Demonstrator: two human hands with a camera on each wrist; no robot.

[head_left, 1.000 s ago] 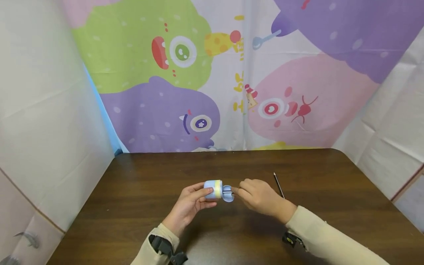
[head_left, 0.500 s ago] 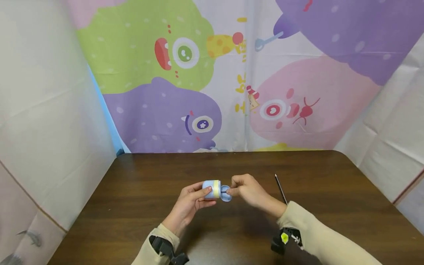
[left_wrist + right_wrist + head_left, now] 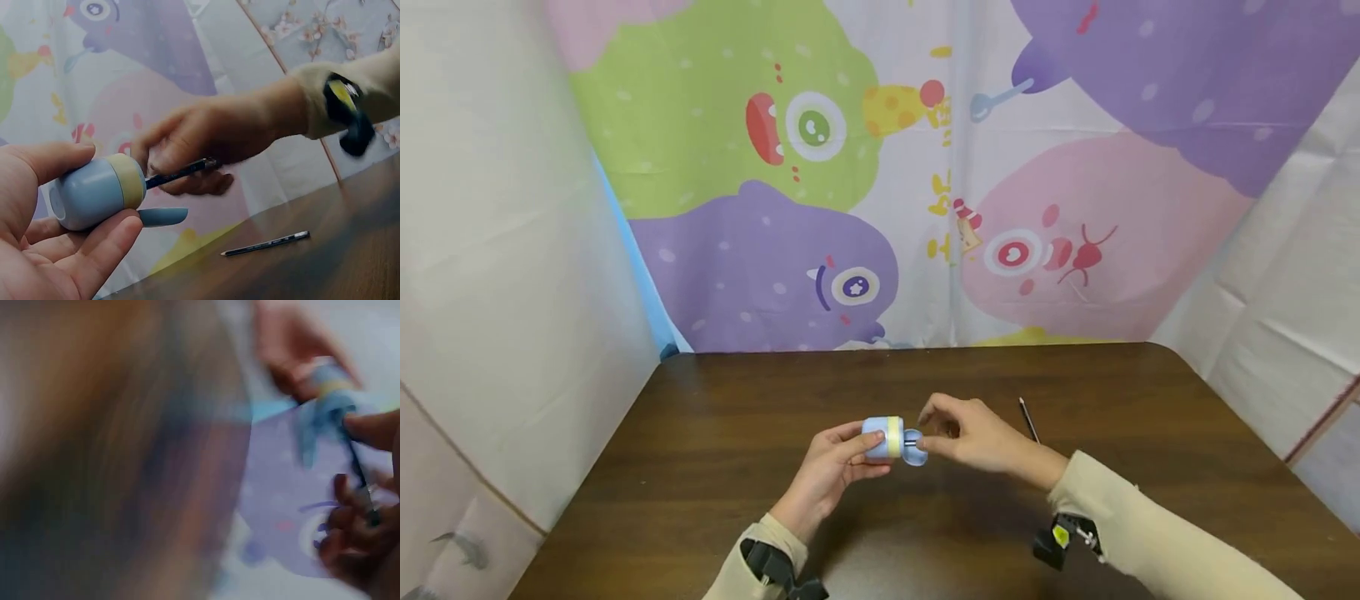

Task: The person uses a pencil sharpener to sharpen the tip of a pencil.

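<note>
My left hand (image 3: 826,475) holds a small light-blue pencil sharpener (image 3: 876,438) with a yellow band, thumb on one side and fingers on the other. Its round flip lid (image 3: 164,217) hangs open towards the right. A dark pencil (image 3: 181,172) sticks out of the sharpener's end, so its tip is hidden inside. Around that pencil are the loosely curled thumb and fingers of my right hand (image 3: 979,435). The right wrist view is blurred, but it shows the right thumb against the pencil near the sharpener.
A second dark pencil (image 3: 265,243) lies on the brown wooden table (image 3: 715,483), just beyond the right forearm. Behind the table hangs a cartoon-printed cloth (image 3: 925,283), with pale cloth walls at both sides.
My right hand has turned about the pencil, its fingers shifting from bunched to more spread. The left hand and sharpener have stayed nearly in place.
</note>
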